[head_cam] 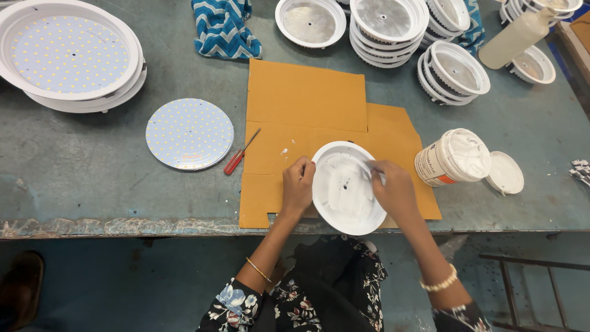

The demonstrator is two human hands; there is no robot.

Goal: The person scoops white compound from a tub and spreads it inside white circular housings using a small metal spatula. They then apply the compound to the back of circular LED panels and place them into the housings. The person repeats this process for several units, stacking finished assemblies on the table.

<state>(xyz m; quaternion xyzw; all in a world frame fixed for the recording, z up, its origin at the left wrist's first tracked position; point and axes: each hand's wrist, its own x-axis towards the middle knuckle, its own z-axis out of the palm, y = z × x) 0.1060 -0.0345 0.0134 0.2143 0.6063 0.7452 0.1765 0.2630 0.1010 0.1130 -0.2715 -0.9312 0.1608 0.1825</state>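
A round white lamp housing point(345, 189) lies on a brown cardboard sheet point(307, 98) near the table's front edge, its inside smeared with white paste. My left hand point(298, 184) grips the housing's left rim. My right hand point(393, 190) rests on the right rim, its fingers reaching into the housing on the paste; whether they hold a small tool I cannot tell. An open tub of white paste point(453, 157) stands just right of my right hand, with its white lid point(505, 173) lying beside it.
A round LED disc point(189, 133) and a red-handled screwdriver point(239, 154) lie left of the cardboard. Large housings point(70, 55) are stacked far left. Stacks of small housings point(387, 27) line the back, by a blue patterned cloth point(222, 27) and a pale bottle point(513, 38).
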